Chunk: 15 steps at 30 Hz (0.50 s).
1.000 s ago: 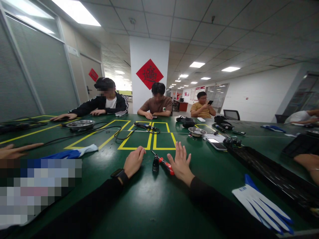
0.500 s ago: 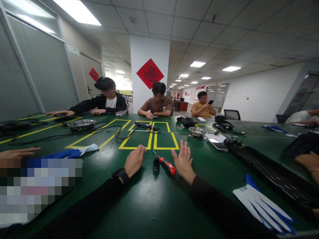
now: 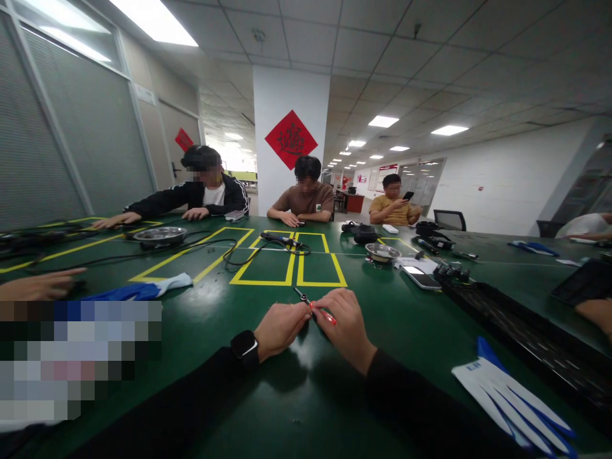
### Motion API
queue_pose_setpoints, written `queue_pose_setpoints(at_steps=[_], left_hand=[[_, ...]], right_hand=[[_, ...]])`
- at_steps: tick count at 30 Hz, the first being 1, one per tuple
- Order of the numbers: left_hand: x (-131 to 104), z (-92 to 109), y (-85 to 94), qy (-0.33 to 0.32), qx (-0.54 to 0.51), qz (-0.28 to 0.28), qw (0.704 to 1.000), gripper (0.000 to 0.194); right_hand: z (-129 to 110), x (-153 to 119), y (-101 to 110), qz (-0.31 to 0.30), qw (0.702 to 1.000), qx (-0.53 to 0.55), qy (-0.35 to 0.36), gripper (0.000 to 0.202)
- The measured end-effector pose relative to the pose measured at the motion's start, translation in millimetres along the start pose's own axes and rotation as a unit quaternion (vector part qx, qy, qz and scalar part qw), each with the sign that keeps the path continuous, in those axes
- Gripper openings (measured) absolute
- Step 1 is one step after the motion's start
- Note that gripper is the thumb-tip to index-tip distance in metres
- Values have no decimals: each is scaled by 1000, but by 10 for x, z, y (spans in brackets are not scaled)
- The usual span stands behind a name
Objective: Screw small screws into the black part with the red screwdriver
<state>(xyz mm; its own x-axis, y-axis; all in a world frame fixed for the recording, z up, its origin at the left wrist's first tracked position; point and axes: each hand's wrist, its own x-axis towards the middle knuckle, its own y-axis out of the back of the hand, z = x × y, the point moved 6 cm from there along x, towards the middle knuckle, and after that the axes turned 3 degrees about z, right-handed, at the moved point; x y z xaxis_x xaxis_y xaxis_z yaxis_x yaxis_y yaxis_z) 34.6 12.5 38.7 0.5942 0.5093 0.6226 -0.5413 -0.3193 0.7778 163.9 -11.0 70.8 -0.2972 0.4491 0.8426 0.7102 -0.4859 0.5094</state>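
Note:
My left hand (image 3: 282, 328), with a watch on its wrist, is closed around a small black cylindrical piece (image 3: 304, 298); only its top shows above the fingers. My right hand (image 3: 349, 325) has its fingers bent together and touching the left fingertips; what they pinch is hidden. Between and below the hands is a screwdriver with a red handle (image 3: 329, 317), partly covered by the right fingers, its shaft pointing away to the left. Beyond them, yellow tape rectangles (image 3: 289, 274) mark the green table (image 3: 229, 395).
Blue-white gloves (image 3: 507, 395) lie at right, beside a long black tray (image 3: 516, 338). A phone (image 3: 421, 278), metal bowls (image 3: 382, 253) and a cabled tool (image 3: 280, 239) lie farther back. Another person's hand (image 3: 43, 284) reaches in at left. Three people sit across the table.
Both hands have come together over the black piece and the screwdriver. My left hand has moved right and closed; my right hand, spread before, has bent its fingers inward.

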Motion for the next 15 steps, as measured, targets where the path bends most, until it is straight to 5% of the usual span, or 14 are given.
queue_pose_setpoints(at_steps=[15], left_hand=[[2, -10, 13, -5, 7, -7, 1000, 23]], right_hand=[[-100, 0, 24, 10, 998, 25, 52, 6]])
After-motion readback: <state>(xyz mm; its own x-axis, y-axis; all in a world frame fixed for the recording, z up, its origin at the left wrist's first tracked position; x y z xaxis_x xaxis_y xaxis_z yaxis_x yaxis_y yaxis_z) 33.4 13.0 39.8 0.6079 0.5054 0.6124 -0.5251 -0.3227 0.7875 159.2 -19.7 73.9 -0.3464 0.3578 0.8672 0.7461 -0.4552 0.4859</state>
